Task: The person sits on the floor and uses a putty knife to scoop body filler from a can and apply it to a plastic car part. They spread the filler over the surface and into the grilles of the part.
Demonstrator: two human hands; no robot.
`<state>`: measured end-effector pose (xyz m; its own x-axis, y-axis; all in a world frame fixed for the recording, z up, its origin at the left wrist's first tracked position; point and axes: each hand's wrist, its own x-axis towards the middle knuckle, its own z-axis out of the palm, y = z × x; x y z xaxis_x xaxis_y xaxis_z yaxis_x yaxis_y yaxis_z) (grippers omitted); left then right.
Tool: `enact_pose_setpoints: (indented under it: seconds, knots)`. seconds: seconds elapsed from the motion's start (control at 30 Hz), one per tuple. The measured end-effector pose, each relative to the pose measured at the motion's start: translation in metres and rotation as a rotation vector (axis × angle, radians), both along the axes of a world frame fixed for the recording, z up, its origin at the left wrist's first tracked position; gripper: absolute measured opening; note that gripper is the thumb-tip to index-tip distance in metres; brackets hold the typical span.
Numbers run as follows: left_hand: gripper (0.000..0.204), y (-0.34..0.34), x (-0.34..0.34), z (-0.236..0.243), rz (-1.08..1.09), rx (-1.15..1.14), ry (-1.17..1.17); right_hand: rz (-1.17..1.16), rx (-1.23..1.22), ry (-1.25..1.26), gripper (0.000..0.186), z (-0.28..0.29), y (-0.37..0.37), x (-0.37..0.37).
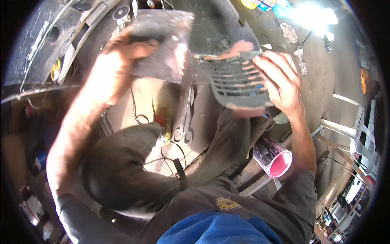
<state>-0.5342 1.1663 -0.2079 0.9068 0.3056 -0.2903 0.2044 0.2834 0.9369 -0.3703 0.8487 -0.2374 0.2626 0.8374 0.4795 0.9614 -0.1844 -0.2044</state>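
My left hand (124, 55), slightly blurred, grips a flat dark rectangular sheet (160, 69) by its left side, thumb on top. Pink paste is smeared along the sheet's right edge. My right hand (282, 77) clasps the right edge of a dark slatted grille panel (239, 103), which is tilted in front of me. Patches of pink filler show on the panel's slats, upper edge and lower edge. A gap separates the sheet from the grille. The right fingertips curl over the panel's upper right corner; the fingers' undersides are hidden.
Scissors (186, 122) lie between my legs, near dark cables (162, 156). A tipped can (266, 152) with pink inside is by my right thigh. Metal frames (341, 128) stand at right. A large dark panel (40, 36) fills the upper left; a bright light (313, 18) glares upper right.
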Motion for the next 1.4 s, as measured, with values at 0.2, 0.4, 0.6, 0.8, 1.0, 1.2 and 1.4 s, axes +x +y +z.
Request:
enact_pose_setpoints:
  seconds: [0.2,0.4,0.6,0.8,1.0,1.2,1.4]
  knots:
    - [0.043,-0.008,0.060,-0.046,-0.025,-0.101,0.040,0.146,-0.097,-0.027,0.032,-0.013,0.069,0.029]
    - [0.037,0.002,0.085,-0.073,0.006,0.168,-0.049,0.207,-0.162,0.120,0.048,-0.056,0.111,0.047]
    - [0.031,0.048,0.060,-0.079,0.286,0.349,-0.078,0.363,-0.467,0.096,0.047,-0.089,0.122,0.100]
    - [0.028,0.027,-0.004,-0.193,0.375,-1.000,-0.040,0.437,-0.654,0.258,0.050,-0.212,0.100,0.155]
    - [0.033,0.033,-0.116,-0.366,0.327,0.014,0.452,0.589,-0.543,0.259,0.036,-0.237,0.121,0.160]
    - [0.073,0.046,-0.087,-0.339,0.114,0.889,1.025,0.657,-0.484,0.254,0.042,-0.246,0.132,0.169]
    - [0.059,0.021,0.008,-0.306,0.162,-0.229,0.223,0.671,-0.512,0.237,0.038,-0.261,0.147,0.171]
